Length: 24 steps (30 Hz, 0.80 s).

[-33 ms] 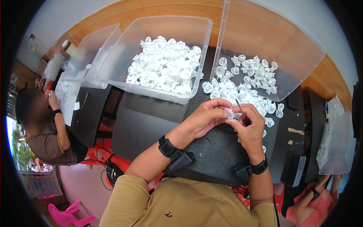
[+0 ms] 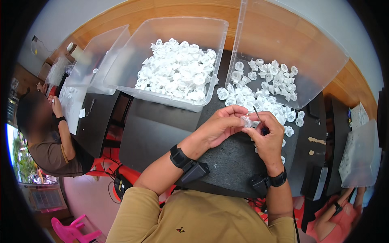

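Observation:
Over the dark worktop [image 2: 227, 162], my two hands meet in front of a heap of loose white plastic parts [image 2: 243, 95]. Between thumb and fingers, my left hand [image 2: 219, 128] pinches one small white plastic part [image 2: 246, 121]. My right hand [image 2: 268, 139] is closed around a thin dark tool [image 2: 257, 114], its slim shaft pointing up and its dark handle mostly hidden in the palm. The right thumb tip rests at the same part. The tool's exact kind, and whether its tip touches the part, I cannot make out.
A clear bin [image 2: 198, 106] full of white parts stands left of the heap. Behind the heap, another clear bin [image 2: 291, 30] holds more parts. At the far left a co-worker [image 2: 52, 137] sits at a table; another person's arms [image 2: 344, 202] show at the lower right, below a translucent bin [image 2: 358, 156].

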{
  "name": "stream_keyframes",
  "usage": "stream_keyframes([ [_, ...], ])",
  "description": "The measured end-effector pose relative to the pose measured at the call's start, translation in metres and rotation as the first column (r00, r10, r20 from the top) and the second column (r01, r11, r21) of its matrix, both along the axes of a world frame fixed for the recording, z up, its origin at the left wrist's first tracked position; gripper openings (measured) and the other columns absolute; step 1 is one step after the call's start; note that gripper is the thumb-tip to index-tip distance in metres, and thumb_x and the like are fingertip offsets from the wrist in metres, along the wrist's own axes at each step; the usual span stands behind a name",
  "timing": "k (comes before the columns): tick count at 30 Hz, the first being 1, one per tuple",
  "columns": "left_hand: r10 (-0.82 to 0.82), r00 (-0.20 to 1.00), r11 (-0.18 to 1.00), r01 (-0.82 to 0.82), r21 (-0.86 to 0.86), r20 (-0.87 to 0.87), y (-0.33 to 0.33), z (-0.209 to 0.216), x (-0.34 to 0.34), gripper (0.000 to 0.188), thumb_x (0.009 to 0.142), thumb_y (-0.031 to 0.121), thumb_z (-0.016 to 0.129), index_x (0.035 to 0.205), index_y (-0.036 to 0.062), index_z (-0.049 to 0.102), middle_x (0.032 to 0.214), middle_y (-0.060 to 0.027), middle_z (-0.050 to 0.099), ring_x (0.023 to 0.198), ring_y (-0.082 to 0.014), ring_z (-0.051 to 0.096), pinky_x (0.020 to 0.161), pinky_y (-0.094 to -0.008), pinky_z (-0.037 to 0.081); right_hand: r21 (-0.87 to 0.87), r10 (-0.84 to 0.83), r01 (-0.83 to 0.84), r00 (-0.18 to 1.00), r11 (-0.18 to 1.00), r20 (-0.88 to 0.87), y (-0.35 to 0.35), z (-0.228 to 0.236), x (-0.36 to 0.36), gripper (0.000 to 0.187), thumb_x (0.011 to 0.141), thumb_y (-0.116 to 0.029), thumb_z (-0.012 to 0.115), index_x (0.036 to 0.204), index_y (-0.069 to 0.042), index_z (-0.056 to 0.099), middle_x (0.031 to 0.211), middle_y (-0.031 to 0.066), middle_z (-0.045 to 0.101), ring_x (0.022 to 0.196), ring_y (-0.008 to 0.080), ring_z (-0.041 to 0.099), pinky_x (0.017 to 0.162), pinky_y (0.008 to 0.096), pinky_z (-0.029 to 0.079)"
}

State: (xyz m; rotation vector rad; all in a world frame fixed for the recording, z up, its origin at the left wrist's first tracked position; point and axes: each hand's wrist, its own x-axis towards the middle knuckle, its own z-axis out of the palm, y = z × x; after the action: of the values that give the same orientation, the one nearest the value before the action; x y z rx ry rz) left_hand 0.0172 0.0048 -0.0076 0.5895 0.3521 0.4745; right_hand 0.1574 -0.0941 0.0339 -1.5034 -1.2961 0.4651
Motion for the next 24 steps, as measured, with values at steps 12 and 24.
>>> stream_keyframes([
  [12, 0.020, 0.997, 0.977, -0.004, 0.214, -0.073, -0.002, 0.024, -0.004, 0.031, 0.087, 0.003, 0.064, 0.116, -0.0001, 0.056, 0.104, -0.0080, 0.063, 0.093, -0.0123, 0.062, 0.084, -0.0253, 0.052, 0.022, -0.018, 0.022, 0.990, 1.000, -0.142, 0.000, 0.002, 0.004, 0.027, 0.067, -0.001, 0.080, 0.090, -0.002, 0.067, 0.085, 0.0010, 0.063, 0.053, 0.0022, 0.043, 0.049, 0.0184, 0.035],
  [24, 0.099, 0.978, 0.897, -0.009, 0.442, -0.182, -0.002, 0.015, -0.002, 0.026, 0.084, 0.002, 0.065, 0.110, -0.0002, 0.060, 0.099, -0.0055, 0.064, 0.090, -0.0087, 0.061, 0.082, -0.0222, 0.050, -0.158, -0.049, 0.057, 0.997, 0.986, 0.054, -0.008, 0.013, 0.001, 0.024, 0.066, -0.002, 0.079, 0.088, 0.000, 0.068, 0.070, 0.0008, 0.063, 0.050, 0.0042, 0.043, 0.047, 0.0221, 0.034],
])
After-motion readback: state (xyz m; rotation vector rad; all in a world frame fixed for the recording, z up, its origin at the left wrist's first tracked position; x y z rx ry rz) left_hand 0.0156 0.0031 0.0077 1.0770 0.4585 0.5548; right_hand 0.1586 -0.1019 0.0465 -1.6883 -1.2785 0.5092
